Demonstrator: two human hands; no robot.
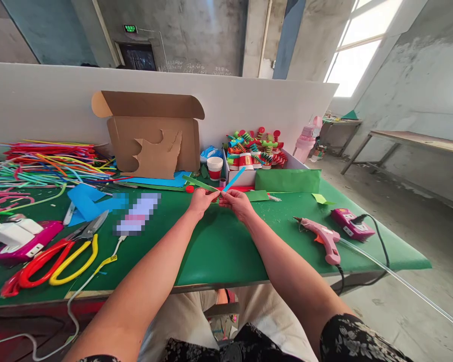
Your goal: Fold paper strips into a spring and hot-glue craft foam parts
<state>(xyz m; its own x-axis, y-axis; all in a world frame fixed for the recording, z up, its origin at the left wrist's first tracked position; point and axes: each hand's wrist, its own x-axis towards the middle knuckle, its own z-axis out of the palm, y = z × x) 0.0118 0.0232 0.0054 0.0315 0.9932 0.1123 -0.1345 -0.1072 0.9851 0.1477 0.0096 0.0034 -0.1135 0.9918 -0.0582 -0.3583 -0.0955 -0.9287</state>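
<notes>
My left hand (201, 202) and my right hand (237, 202) meet above the green table, fingertips pinched together. A narrow green paper strip (198, 183) slants up to the left from my left fingers. From the right fingers a blue paper strip (234, 179) slants up to the right. The two strips come together at the fingertips, where the fingers hide how they join. Just beyond the hands are a stack of paper cups (215, 168) and a small red disc (189, 189). A flat green paper piece (257, 195) lies right of my right hand.
On the right rest a pink glue gun (320, 236) and a purple power strip (352, 224). Scissors (66, 249), a cable and blue paper (85, 201) lie left. Behind stand pipe cleaners (53, 163), a cardboard box (154, 146) and a box of cup figures (254, 151).
</notes>
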